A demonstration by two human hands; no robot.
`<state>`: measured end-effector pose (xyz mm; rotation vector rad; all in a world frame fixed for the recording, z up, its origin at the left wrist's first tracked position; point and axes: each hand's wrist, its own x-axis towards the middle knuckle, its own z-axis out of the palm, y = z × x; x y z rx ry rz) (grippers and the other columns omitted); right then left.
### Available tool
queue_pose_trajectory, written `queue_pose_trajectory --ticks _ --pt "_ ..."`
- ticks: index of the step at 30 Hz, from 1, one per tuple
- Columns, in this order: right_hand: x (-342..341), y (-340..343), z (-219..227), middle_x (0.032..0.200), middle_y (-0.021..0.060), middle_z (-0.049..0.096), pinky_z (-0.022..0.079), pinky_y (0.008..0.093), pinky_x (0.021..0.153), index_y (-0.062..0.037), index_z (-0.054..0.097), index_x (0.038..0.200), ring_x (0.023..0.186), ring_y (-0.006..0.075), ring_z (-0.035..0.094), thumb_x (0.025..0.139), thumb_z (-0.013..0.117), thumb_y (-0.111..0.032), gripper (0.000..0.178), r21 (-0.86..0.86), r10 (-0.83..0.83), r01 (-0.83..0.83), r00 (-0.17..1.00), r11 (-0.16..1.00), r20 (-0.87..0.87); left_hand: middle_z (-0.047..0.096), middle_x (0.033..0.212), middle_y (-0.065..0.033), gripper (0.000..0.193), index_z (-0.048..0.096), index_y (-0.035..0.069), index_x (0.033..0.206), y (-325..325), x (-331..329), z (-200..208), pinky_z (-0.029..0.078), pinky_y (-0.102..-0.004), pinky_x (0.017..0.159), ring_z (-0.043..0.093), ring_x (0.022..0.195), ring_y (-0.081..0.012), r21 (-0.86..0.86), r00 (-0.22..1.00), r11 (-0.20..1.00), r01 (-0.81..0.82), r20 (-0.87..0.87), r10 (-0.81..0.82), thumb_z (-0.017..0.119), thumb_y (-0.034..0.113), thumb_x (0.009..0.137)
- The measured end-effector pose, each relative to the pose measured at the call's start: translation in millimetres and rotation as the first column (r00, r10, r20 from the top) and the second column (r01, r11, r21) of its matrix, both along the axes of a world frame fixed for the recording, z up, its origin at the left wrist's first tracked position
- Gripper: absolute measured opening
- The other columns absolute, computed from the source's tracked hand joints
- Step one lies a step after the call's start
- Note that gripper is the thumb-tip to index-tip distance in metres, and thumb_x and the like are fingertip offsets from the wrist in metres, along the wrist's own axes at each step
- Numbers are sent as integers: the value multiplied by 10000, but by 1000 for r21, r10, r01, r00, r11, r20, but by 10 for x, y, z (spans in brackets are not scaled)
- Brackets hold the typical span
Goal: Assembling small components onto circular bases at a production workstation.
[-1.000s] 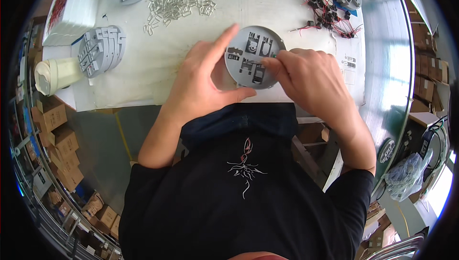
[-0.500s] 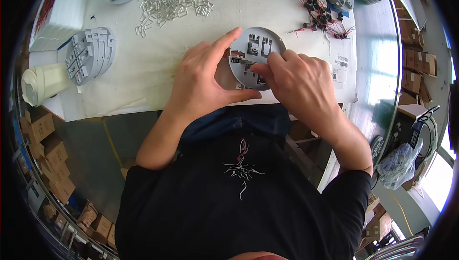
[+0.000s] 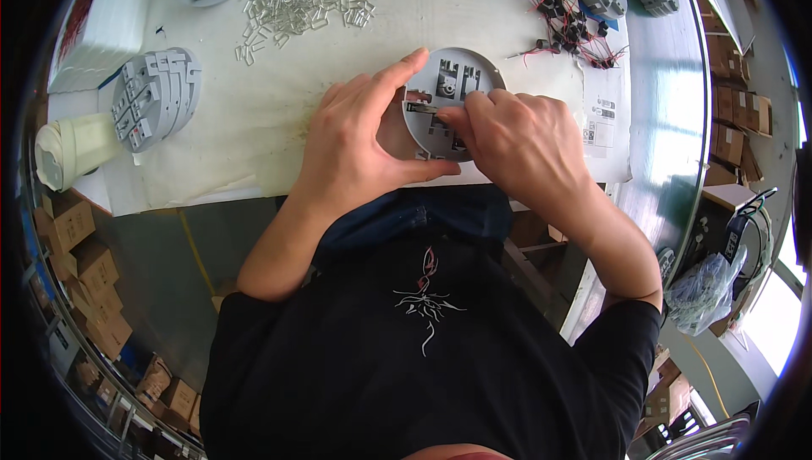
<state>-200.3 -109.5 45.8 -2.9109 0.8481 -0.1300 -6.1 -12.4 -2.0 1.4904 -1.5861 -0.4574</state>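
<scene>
A round grey plastic housing [image 3: 484, 68] with slots and dark recesses rests at the table's front edge. My left hand [image 3: 348, 134] curves round its left side, index finger at the far rim and thumb along the near rim. My right hand [image 3: 529, 139] lies over the housing's right side with fingers curled in. Its thumb tip presses at the middle, beside a slim dark, shiny piece [image 3: 420, 108] in the left slot. Whatever those fingers pinch is hidden beneath them.
Clear U-shaped pieces [image 3: 296, 3] lie heaped at the far left centre. Small black parts with red wires [image 3: 571, 24] sit at the far right. More grey housings [image 3: 156, 101] stand left and at the back, one against a pale cup [image 3: 72, 149]. Cardboard boxes [image 3: 93, 282] are stacked lower left.
My right hand has shifted slightly left and its thumb tip reaches further toward the left slot. My left hand keeps its hold; the housing stays about where it was.
</scene>
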Motion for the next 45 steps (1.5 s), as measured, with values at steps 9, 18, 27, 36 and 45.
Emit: queue_pose_trajectory --ticks 9,18,27,36,45 --pt "48 27 147 543 37 565 447 333 426 -130 587 681 478 193 641 1061 626 -404 470 -138 48 -63 993 988 -111 703 930 -50 1076 616 107 1472 4 -25 -72 524 -388 831 676 820 -222 16 999 1000 -24 -31 25 1046 389 526" --pt "87 133 129 547 17 570 446 318 425 -137 592 686 482 183 646 1069 614 -403 466 -198 24 -36 998 979 -63 693 917 -46 1071 621 106 1467 16 -28 -37 525 -390 834 670 813 -219 30 999 999 -14 -29 15 1050 381 525" --pt "-23 112 99 582 33 577 471 341 450 -124 609 741 503 205 649 1041 645 -425 427 -94 -23 13 994 995 -107 710 982 -72 1040 605 92 1480 33 5 69 532 -405 855 686 858 -249 69 999 997 21 -34 -18 1043 312 562" --pt "-363 239 -170 1006 101 674 553 410 598 -85 626 1112 730 297 705 903 790 -438 443 -13 133 -135 955 991 265 702 1071 -80 451 636 -31 1344 143 151 -124 552 -294 876 678 975 -155 274 958 957 92 -287 -10 736 -57 905" --pt "-2453 -1533 31 955 101 757 549 278 730 1 662 1393 818 112 671 1052 713 -225 412 365 -636 693 177 622 751 639 985 -46 202 758 3 1190 138 156 -28 478 -255 696 565 808 -125 17 997 998 -54 -58 55 663 -12 1012"
